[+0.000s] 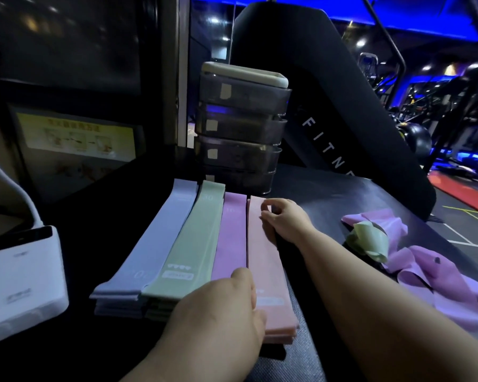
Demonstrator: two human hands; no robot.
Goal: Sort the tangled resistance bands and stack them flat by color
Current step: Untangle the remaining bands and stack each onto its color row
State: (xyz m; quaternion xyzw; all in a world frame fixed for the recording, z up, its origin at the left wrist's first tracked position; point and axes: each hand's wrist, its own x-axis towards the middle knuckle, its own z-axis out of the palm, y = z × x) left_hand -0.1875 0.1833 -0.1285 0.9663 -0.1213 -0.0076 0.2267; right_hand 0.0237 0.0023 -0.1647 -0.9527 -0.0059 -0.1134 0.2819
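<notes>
Centre frame, the pink stack (262, 260) runs between the hands: right hand (284, 219) pinches its far end, left hand (218, 312) rests at its near end, grip unclear.

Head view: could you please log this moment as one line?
left hand: on near ends of purple stack, pink stack | right hand: pinching pink far end | tangle: unsorted, right

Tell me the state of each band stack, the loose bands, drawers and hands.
lavender stack: flat, sorted.
green stack: flat, sorted.
purple stack: flat, near end under left hand.
pink stack: flat, right hand at far end.
tangled bands: purple and green, unsorted.
drawer unit: drawers closed.
left hand: resting on purple stack.
right hand: fingers curled on pink stack.
</notes>
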